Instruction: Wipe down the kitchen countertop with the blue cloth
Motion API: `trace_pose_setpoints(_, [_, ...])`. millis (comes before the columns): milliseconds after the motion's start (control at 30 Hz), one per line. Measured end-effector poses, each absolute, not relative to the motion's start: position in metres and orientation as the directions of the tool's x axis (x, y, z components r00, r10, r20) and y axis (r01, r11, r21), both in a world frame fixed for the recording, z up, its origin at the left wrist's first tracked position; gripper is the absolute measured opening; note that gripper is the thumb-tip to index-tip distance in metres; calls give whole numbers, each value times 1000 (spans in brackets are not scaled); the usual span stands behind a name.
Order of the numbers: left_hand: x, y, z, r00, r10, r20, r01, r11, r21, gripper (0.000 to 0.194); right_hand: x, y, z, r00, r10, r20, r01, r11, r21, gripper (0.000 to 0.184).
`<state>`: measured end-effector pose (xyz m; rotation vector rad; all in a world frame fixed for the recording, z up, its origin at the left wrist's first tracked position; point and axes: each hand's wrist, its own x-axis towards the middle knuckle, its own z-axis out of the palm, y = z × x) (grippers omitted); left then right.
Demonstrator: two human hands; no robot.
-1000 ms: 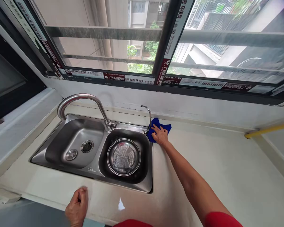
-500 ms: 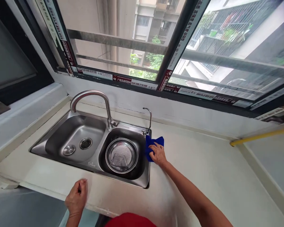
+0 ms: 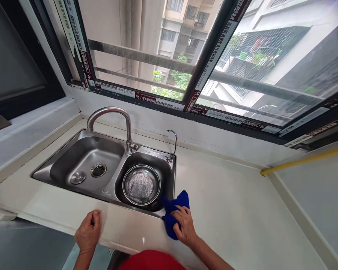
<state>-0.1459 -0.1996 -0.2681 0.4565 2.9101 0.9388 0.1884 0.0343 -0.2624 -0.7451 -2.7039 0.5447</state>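
Note:
A blue cloth (image 3: 171, 225) is bunched under my right hand (image 3: 185, 227), whose fingers grip it at the front right corner of the steel double sink (image 3: 110, 185). Part of the cloth hangs over the sink's edge. My left hand (image 3: 88, 230), curled into a loose fist, rests near the front edge of the white countertop (image 3: 124, 221); nothing shows in it. Inside the right basin sits a round perforated metal strainer (image 3: 145, 174), with a flat mesh piece (image 3: 139, 192) lying in it.
A large curved faucet (image 3: 129, 129) rises behind the basins, and a thin small tap (image 3: 176, 142) stands at the sink's back right corner. A drain strainer plug (image 3: 78, 177) lies in the left basin. Along the right wall runs a yellow pipe (image 3: 304, 161). Window frames line the back.
My right hand has pulled the blue cloth from beside the small tap down along the sink's right edge to its front corner. The left hand stays closed in nearly the same spot.

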Motion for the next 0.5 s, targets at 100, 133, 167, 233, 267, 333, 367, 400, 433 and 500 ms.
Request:
trace_pose_setpoints(100, [-145, -199, -265, -956, 290, 38, 257, 769, 585, 35, 219, 29, -266, -876, 469, 116, 374, 811, -451, 55])
trace_pose_setpoints(133, [-145, -199, -265, -957, 287, 43, 256, 767, 588, 35, 231, 32, -268, -889, 446, 104, 358, 819, -448, 58])
trace_pose_setpoints(167, [-145, -198, -264, -958, 283, 49, 256, 764, 593, 35, 245, 36, -270, -890, 445, 103, 361, 824, -437, 60])
trace_pose_setpoints(233, [-145, -198, -262, -961, 275, 43, 245, 763, 599, 35, 277, 49, -275, -842, 524, 128, 441, 806, -395, 60])
trace_pose_setpoints(267, [-145, -197, -260, -963, 269, 34, 235, 765, 599, 35, 293, 56, -277, -792, 593, 144, 514, 775, -368, 59])
trace_pose_setpoints(333, [-145, -197, -258, -968, 252, 12, 209, 774, 598, 36, 325, 75, -281, -667, 732, 138, 675, 672, -305, 54])
trace_pose_setpoints(367, [-145, -196, -256, -968, 251, -7, 197, 776, 600, 37, 339, 86, -282, -583, 800, 140, 754, 597, -274, 52])
trace_pose_setpoints(400, [-145, -196, -255, -966, 255, -26, 188, 775, 603, 38, 350, 97, -282, -486, 862, 144, 826, 507, -247, 51])
trace_pose_setpoints(433, [-146, -196, -254, -965, 259, -39, 184, 775, 605, 39, 357, 110, -282, -375, 914, 157, 886, 403, -231, 51])
trace_pose_setpoints(500, [-147, -196, -253, -963, 263, -62, 174, 779, 603, 38, 362, 137, -279, -144, 970, 198, 957, 187, -224, 55])
